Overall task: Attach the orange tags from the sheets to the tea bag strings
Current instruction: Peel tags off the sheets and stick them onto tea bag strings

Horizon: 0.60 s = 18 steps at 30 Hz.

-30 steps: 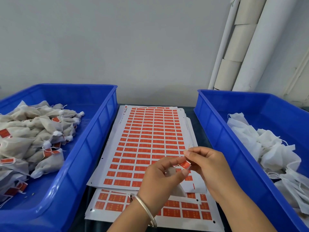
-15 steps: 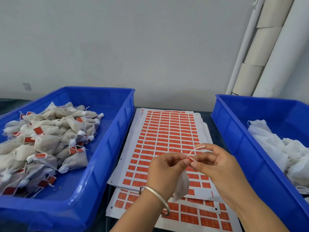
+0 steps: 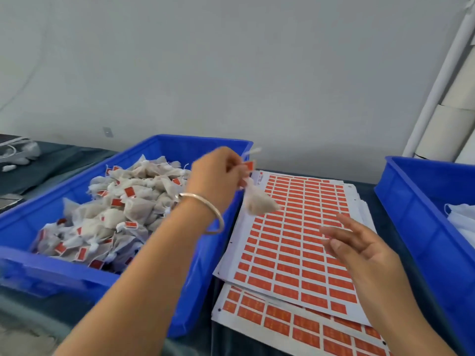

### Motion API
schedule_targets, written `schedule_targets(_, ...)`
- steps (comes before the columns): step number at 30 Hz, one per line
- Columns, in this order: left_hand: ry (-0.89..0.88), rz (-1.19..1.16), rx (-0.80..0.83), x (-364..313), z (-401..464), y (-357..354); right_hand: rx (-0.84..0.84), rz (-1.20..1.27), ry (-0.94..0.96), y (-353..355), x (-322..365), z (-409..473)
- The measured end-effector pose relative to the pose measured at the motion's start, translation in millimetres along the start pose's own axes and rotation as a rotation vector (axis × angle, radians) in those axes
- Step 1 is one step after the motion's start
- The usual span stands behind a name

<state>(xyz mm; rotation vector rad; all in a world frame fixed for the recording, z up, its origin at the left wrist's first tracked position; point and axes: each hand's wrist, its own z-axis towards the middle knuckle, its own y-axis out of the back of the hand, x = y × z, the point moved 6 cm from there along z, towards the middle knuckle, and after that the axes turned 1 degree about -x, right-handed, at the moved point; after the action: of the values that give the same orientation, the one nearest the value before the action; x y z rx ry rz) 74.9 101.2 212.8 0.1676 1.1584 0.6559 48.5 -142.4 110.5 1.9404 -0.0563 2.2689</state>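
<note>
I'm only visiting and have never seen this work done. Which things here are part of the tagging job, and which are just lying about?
Part of the job:
- tea bag with its orange tag, held by the left hand
- right hand, open
- tag sheets
- left blue bin of tagged bags
- right blue bin of white bags

Lying about:
- white rolls against the wall
- blurred items far left

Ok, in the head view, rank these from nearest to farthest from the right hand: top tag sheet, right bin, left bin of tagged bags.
From the right hand:
1. Top tag sheet, directly beneath it.
2. Right bin, just to its right.
3. Left bin of tagged bags, across the sheets, far left.
</note>
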Motion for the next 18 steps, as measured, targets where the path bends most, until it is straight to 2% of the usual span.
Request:
schedule_targets(2, 0.073, 0.015, -0.08, 23, 21, 26, 0.005, 0.002, -0.053, 2, -9, -1)
schedule_targets(4, 0.181, 0.0, -0.084, 45, 35, 39, 0.006, -0.019, -0.106, 4, -16, -2)
schedule_targets(7, 0.402, 0.088, 0.065, 93, 44, 27, 0.01, -0.058, -0.164, 7, -25, -5)
schedule_targets(8, 0.445, 0.259, 0.144, 109, 42, 22, 0.018, -0.074, -0.175, 8, -26, -6)
schedule_targets(10, 0.44, 0.459, 0.233, 128, 39, 16, 0.034, -0.1, -0.199, 11, -28, -10)
schedule_targets(11, 0.364, 0.581, 0.314, 133, 40, 11, 0.041, -0.113, -0.213, 13, -28, -12)
schedule_targets(12, 0.36, 0.655, 0.333, 135, 40, 10, 0.047, -0.129, -0.224, 15, -27, -14)
schedule_targets(16, 0.321, 0.84, 0.287, 126, 49, 13, 0.06, -0.198, -0.222, 30, -18, -23)
schedule_targets(18, 0.256, 0.837, 0.247, 104, 50, 11, 0.072, -0.246, -0.178, 41, -6, -29)
